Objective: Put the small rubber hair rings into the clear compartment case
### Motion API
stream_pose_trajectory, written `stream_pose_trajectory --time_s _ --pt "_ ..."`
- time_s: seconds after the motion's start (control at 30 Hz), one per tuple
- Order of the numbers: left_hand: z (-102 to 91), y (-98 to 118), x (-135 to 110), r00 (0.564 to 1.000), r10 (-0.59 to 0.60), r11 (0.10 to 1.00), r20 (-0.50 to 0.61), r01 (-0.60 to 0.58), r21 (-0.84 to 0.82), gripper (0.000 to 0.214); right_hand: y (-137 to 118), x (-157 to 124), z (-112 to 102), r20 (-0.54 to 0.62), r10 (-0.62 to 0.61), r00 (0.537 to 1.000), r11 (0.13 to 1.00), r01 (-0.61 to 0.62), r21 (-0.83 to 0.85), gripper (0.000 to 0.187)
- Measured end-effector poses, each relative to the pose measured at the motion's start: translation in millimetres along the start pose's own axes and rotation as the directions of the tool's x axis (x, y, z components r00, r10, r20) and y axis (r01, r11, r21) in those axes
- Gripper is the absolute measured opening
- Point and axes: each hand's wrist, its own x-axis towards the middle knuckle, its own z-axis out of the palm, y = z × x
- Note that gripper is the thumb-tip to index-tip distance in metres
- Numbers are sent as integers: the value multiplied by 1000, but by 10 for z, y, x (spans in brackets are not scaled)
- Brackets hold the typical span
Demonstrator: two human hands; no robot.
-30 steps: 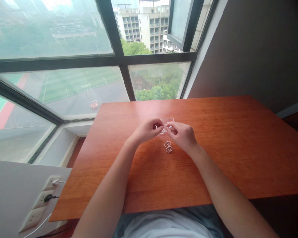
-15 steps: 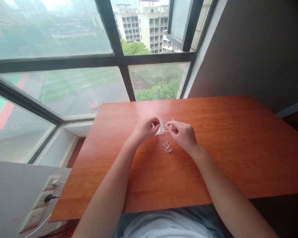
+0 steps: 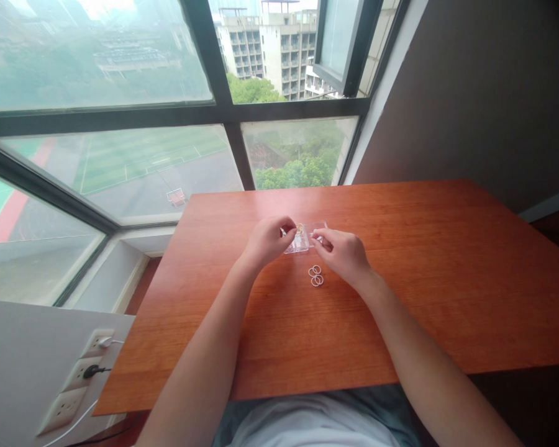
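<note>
A small clear plastic box (image 3: pixel 300 249) lies on the wooden table, its clear lid (image 3: pixel 323 224) folded out to the right. Inside its far part shows something small and gold-coloured (image 3: pixel 300 229). At the box's left side is my left hand (image 3: pixel 271 241), thumb and fingertips pinched together; what they hold, if anything, is too small to tell. My right hand (image 3: pixel 343 249) is over the lid's near right side, also pinched, and its contents cannot be made out. Several white rings (image 3: pixel 315 275) lie overlapping on the table, nearer to me than the box.
The brown wooden table (image 3: pixel 428 279) stretches toward me and far to the right. Large windows (image 3: pixel 112 167) stand beyond it at the left and back. White wall sockets (image 3: pixel 77 374) with plugs and cables are low at the left, beside the table edge.
My left hand has shifted slightly left and away from me, uncovering more of the box and the gold-coloured contents. The right hand and the rings have hardly moved.
</note>
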Motion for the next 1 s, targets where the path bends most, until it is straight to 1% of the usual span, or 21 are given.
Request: stream_pose_trajectory --time_s 0.1,0.17,0.23,0.3,0.47,0.53,0.7,0.87,1.0 --pt "-7 -6 -1 1000 5 1000 5 -5 3 13 29 7 -24 152 36 988 999 -31 -37 16" --pt "-20 -15 -2 1000 -4 1000 3 4 3 14 51 8 -51 270 42 962 999 -35 -33 15" --pt "-32 -22 -6 1000 -13 1000 1 13 -2 14 66 4 -79 360 27 932 999 -32 7 14" --pt "-40 -24 -10 1000 -16 1000 -2 16 -7 13 71 -4 -105 413 1 911 998 -26 56 15" --pt "-43 -15 -15 1000 -13 1000 0 13 -11 14 77 -22 -133 502 -62 863 990 -10 139 12" --pt "-44 -13 -14 1000 -16 1000 5 16 -10 14 90 -29 -120 519 -76 851 989 0 145 9" --pt "-48 -11 -9 1000 -17 1000 10 17 -6 15 115 -38 -57 478 -53 877 998 31 55 9" --pt "-38 -12 -10 1000 -15 1000 14 15 -9 15 93 -38 -25 462 -41 886 998 61 -28 6" --pt "-35 -18 -10 1000 -17 1000 21 17 -11 15 65 -35 -12 460 -47 887 995 80 -51 6"
